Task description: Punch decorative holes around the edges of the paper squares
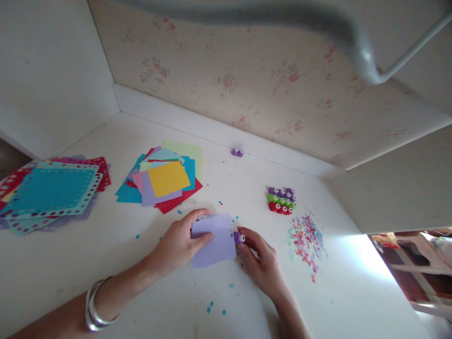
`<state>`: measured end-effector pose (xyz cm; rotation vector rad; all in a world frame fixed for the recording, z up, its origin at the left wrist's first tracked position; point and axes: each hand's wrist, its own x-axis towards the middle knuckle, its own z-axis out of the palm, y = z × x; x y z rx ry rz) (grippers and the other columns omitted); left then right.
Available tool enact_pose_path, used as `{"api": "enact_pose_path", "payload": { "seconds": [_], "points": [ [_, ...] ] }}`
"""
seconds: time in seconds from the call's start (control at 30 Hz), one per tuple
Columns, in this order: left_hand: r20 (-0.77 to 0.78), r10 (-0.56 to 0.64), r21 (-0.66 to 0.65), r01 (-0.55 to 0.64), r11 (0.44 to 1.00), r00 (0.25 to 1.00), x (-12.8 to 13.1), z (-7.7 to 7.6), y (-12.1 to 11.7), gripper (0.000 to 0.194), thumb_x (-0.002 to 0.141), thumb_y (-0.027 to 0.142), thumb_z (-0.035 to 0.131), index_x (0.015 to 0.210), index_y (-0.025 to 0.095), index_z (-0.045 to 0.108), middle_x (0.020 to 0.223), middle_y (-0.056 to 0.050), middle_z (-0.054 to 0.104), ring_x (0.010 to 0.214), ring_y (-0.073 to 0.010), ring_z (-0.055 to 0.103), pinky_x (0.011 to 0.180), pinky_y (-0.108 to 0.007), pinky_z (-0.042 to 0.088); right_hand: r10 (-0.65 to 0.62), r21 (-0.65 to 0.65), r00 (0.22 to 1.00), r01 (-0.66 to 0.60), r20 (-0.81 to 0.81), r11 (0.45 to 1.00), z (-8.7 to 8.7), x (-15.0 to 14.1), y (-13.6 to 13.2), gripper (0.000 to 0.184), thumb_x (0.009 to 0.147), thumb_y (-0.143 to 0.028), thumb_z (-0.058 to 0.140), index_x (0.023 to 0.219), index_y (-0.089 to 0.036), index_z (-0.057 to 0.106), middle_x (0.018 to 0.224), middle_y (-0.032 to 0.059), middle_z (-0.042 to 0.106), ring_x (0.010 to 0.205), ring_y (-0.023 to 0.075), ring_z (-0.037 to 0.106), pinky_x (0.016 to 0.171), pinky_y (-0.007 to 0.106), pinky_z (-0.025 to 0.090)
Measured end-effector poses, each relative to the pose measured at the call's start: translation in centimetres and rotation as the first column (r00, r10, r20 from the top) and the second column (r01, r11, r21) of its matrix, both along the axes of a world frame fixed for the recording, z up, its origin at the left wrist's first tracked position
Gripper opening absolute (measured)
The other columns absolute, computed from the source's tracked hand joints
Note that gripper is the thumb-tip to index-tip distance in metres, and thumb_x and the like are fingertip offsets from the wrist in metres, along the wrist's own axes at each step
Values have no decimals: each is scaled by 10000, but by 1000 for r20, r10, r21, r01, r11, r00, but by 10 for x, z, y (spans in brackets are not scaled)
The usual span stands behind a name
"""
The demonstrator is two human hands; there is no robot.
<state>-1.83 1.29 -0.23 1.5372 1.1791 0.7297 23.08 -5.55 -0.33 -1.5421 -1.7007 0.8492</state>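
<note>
A lilac paper square (216,239) lies on the white desk (106,263), with a row of punched holes along its far edge. My left hand (181,242) pinches the sheet's left side, thumb on top. My right hand (259,256) grips a small purple hole punch (239,237) that sits against the sheet's right edge.
A loose pile of plain coloured paper squares (165,181) lies behind the hands. A stack of squares with punched borders (49,193) sits at far left. Several small punches (281,199) are grouped at right, one spare punch (237,152) near the wall, and confetti (306,240) beside them.
</note>
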Motion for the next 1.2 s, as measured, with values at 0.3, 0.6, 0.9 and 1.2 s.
{"api": "enact_pose_path", "payload": {
  "seconds": [0.3, 0.6, 0.9, 1.2],
  "points": [
    [-11, 5, -5, -5, 1000, 1000, 0, -1, 1, 480, 816, 352, 674, 1267, 240, 554, 1211, -65, 668, 1014, -240, 673, 854, -360, 547, -15, 16, 1000, 15, -3, 1000, -1, 2, -1, 306, 971, -285, 551, 1276, -260, 566, 1213, 87, 661, 1000, 202, 697, 797, 300, 621],
    [28, -5, -45, 6, 999, 1000, 0, -1, 3, 489, 819, 365, 679, 1274, 245, 547, 1201, -60, 670, 950, -229, 690, 809, -339, 554, 29, 69, 998, -34, 62, 997, -2, 3, 1, 281, 977, -242, 538, 1255, -263, 577, 1253, 85, 636, 1026, 195, 684, 849, 310, 607],
    [-14, -14, -24, 14, 1000, 1000, 0, -1, 1, 480, 836, 364, 670, 1282, 245, 536, 1195, -57, 678, 982, -233, 682, 823, -335, 552, 77, 141, 983, -102, 169, 985, 4, 1, 2, 255, 975, -212, 535, 1218, -261, 596, 1265, 79, 643, 1099, 210, 651, 923, 359, 574],
    [-163, -65, 229, 102, 968, 984, 9, 0, -10, 426, 901, 261, 631, 1308, 274, 505, 1222, -38, 672, 1096, -234, 653, 986, -391, 505, 147, 198, 920, -230, 362, 953, 9, 1, 8, 277, 944, -210, 590, 1212, -280, 610, 1178, 54, 702, 1019, 238, 634, 873, 424, 534]
  ]
}}
